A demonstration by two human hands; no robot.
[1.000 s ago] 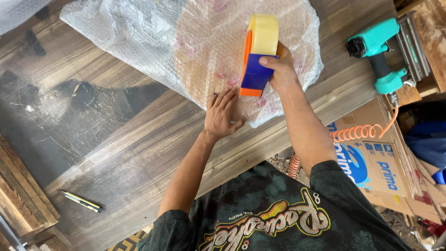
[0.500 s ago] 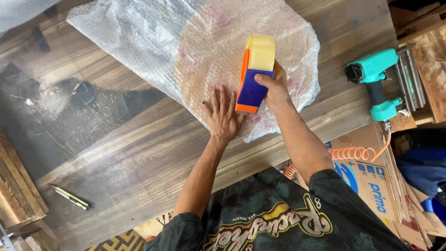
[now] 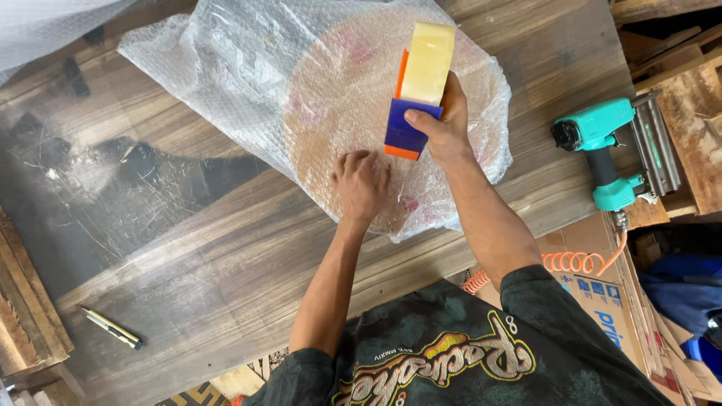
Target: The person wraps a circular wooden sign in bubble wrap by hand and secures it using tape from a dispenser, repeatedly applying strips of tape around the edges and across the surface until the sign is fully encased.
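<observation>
Two bare hands work over a round disc wrapped in bubble wrap (image 3: 353, 98) lying on the wooden table (image 3: 226, 248). Left hand (image 3: 362, 183) lies flat, fingers spread, pressing the wrap near its closer edge. Right hand (image 3: 440, 124) grips a tape dispenser (image 3: 415, 90) standing upright on the wrap. A teal nail gun (image 3: 602, 150) lies well apart, at the table's right edge.

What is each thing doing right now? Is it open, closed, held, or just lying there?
Left hand: flat, pressing on the bubble wrap.
Right hand: closed around the tape dispenser.
Tape dispenser: held upright over the bundle.
Bubble-wrapped round board: covered, lying on the table.
Nail gun: lying on its side, orange hose attached.
Utility knife: lying untouched; blade too small to tell.
Table: scratched, glossy.
</observation>
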